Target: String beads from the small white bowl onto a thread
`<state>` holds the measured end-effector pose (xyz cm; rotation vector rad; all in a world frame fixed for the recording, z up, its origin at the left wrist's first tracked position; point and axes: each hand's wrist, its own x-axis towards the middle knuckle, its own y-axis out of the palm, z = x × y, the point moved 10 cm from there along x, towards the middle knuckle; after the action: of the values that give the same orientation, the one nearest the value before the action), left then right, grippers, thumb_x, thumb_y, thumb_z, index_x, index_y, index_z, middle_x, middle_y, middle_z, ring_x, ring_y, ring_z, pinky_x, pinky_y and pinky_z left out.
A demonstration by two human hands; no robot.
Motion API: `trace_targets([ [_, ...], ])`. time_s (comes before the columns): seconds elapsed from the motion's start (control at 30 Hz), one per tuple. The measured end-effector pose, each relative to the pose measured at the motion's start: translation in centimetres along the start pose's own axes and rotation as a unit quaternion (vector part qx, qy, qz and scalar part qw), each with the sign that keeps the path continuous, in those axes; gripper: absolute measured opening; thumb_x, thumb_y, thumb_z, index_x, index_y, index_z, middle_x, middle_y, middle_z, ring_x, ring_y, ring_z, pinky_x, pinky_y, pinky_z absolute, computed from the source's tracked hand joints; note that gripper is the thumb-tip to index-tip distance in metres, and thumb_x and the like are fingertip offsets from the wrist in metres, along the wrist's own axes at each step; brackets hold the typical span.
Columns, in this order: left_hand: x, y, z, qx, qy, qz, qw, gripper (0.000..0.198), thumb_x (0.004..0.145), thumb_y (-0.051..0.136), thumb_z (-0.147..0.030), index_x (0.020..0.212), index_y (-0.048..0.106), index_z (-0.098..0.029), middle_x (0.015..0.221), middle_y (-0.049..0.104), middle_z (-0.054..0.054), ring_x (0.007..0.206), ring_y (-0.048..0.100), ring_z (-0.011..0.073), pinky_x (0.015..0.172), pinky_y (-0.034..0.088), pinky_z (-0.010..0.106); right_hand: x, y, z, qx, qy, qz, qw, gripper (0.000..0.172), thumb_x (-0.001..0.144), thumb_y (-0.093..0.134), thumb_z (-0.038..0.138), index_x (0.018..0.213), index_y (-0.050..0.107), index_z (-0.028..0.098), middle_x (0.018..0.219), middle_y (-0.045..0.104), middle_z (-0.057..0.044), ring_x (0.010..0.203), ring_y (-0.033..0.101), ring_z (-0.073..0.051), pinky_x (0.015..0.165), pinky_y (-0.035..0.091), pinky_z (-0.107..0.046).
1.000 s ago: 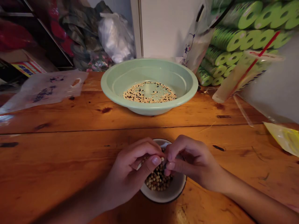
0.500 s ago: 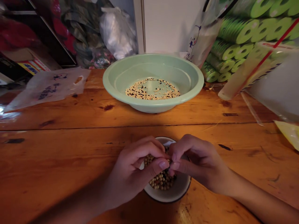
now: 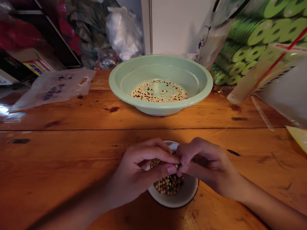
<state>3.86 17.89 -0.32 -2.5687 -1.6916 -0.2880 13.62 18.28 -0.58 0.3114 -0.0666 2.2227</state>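
My left hand (image 3: 141, 172) and my right hand (image 3: 206, 166) meet above a small white enamel bowl (image 3: 176, 198) with a dark rim. Their fingertips pinch a tiny dark item (image 3: 178, 166), probably a bean, though it is mostly hidden. Pale soybeans (image 3: 169, 184) with a few darker ones fill the bowl's bottom, partly hidden by my hands. Farther back stands a pale green plastic basin (image 3: 160, 108), holding a spread of small beans and dark seeds (image 3: 158, 92).
The wooden table (image 3: 57, 150) has a seam across it. A white plastic bag (image 3: 56, 88) lies at back left, and a plastic cup with a red straw (image 3: 263, 73) leans at right. Green-wrapped rolls (image 3: 247, 38) are stacked behind, with a yellow packet (image 3: 297, 137) at the right edge.
The whole scene has shifted slightly right and upward in view, with the bowl and hands moving alike. My fingertips stay pinched together over the bowl.
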Motion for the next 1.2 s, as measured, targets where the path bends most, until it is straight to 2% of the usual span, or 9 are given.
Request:
trace_targets([
  [0.2, -0.1, 0.2, 0.2, 0.017, 0.000, 0.016, 1.000, 0.016, 0.082, 0.067, -0.013, 0.090, 0.074, -0.025, 0.086, 0.064, 0.000, 0.075, 0.060, 0.0090, 0.063, 0.049, 0.017, 0.0, 0.0, 0.3, -0.010, -0.002, 0.005, 1.000, 0.015, 0.086, 0.062, 0.007, 0.087, 0.064, 0.022, 0.080, 0.063, 0.003, 0.076, 0.059, -0.009, 0.072, 0.047, -0.020],
  [0.47, -0.4, 0.5, -0.3, 0.069, 0.033, 0.026, 0.997, 0.012, 0.085, 0.064, -0.012, 0.087, 0.071, -0.021, 0.085, 0.066, -0.001, 0.078, 0.062, 0.0082, 0.072, 0.050, 0.017, 0.1, 0.3, -0.4, 0.040, 0.036, 0.031, 0.998, 0.012, 0.089, 0.061, 0.011, 0.088, 0.065, 0.022, 0.077, 0.063, 0.004, 0.072, 0.058, -0.007, 0.068, 0.047, -0.017],
  [0.73, -0.4, 0.5, -0.8, 0.099, 0.057, 0.012, 0.993, 0.009, 0.086, 0.062, -0.013, 0.083, 0.069, -0.017, 0.081, 0.064, 0.000, 0.076, 0.062, 0.0084, 0.069, 0.050, 0.018, 0.1, 0.3, -0.9, 0.065, 0.067, 0.027, 0.995, 0.016, 0.085, 0.064, 0.006, 0.084, 0.069, 0.020, 0.075, 0.064, 0.004, 0.066, 0.057, -0.004, 0.062, 0.046, -0.013],
  [0.87, -0.6, 1.1, -1.1, 0.119, 0.074, 0.035, 0.990, 0.009, 0.086, 0.061, -0.011, 0.084, 0.069, -0.016, 0.083, 0.068, 0.002, 0.078, 0.064, 0.0100, 0.070, 0.051, 0.019, 0.0, -0.2, -1.6, 0.132, 0.087, -0.004, 0.987, 0.016, 0.085, 0.064, 0.008, 0.086, 0.069, 0.023, 0.071, 0.063, 0.006, 0.062, 0.059, -0.004, 0.056, 0.047, -0.011],
  [1.03, -0.6, 0.5, -1.1, 0.112, 0.073, 0.001, 0.991, 0.009, 0.085, 0.062, -0.011, 0.083, 0.070, -0.015, 0.080, 0.067, 0.002, 0.076, 0.064, 0.0097, 0.070, 0.051, 0.019, 0.1, 0.1, -1.6, 0.132, 0.086, 0.014, 0.987, 0.015, 0.084, 0.066, 0.007, 0.085, 0.071, 0.021, 0.074, 0.065, 0.004, 0.064, 0.060, -0.003, 0.058, 0.048, -0.011],
  [1.2, -0.5, 0.8, -1.1, 0.113, 0.073, 0.008, 0.991, 0.009, 0.085, 0.062, -0.010, 0.083, 0.069, -0.015, 0.080, 0.067, 0.002, 0.077, 0.064, 0.0095, 0.070, 0.051, 0.018, 0.3, 0.0, -1.3, 0.132, 0.074, 0.002, 0.988, 0.015, 0.084, 0.066, 0.007, 0.085, 0.070, 0.022, 0.074, 0.065, 0.005, 0.062, 0.060, -0.003, 0.057, 0.048, -0.011],
])
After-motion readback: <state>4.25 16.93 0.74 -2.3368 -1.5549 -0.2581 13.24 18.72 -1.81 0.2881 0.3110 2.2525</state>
